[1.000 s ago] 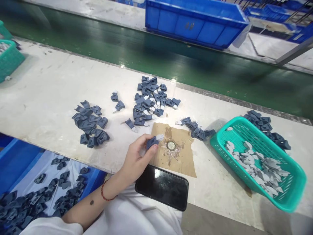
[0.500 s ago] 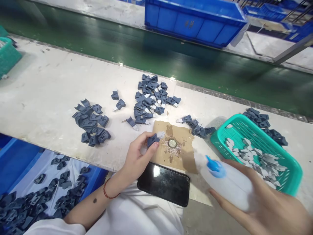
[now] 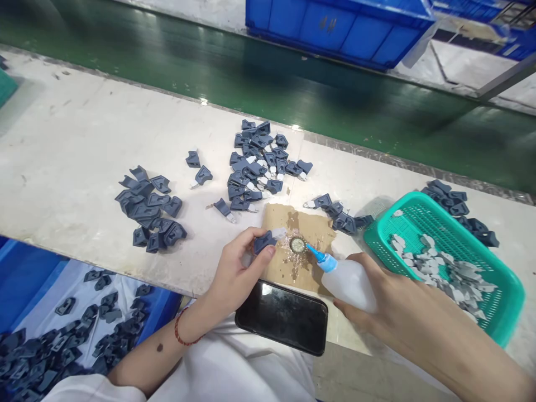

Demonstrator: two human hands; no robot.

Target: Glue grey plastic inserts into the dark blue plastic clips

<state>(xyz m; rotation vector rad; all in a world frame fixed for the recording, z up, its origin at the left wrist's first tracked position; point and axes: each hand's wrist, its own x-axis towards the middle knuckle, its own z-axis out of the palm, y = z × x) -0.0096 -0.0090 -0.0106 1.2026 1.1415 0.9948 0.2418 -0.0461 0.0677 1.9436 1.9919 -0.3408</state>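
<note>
Pinched in my left hand [image 3: 240,268] is a dark grey plastic part [image 3: 263,242] with a pale translucent tab sticking out to the right. My right hand [image 3: 377,290] grips a white squeeze bottle [image 3: 349,283], tilted so its blue nozzle [image 3: 315,253] points left. The nozzle tip is close to a small round disc [image 3: 297,244] on a stained piece of brown cardboard [image 3: 278,268]; whether they touch I cannot tell. Just below the cardboard lies a black smartphone [image 3: 285,318].
Loose grey parts form a left pile [image 3: 146,206] and a middle pile [image 3: 255,162], some with white tabs. A green basket [image 3: 377,237] of small whitish pieces stands right. A blue bin [image 3: 163,312] sits lower left. Behind the table run a green conveyor [image 3: 167,67] and a blue crate [image 3: 335,28].
My right hand has brought the bottle leftward and up, so its nozzle is now beside the disc. My left hand still holds the grey part in nearly the same place.
</note>
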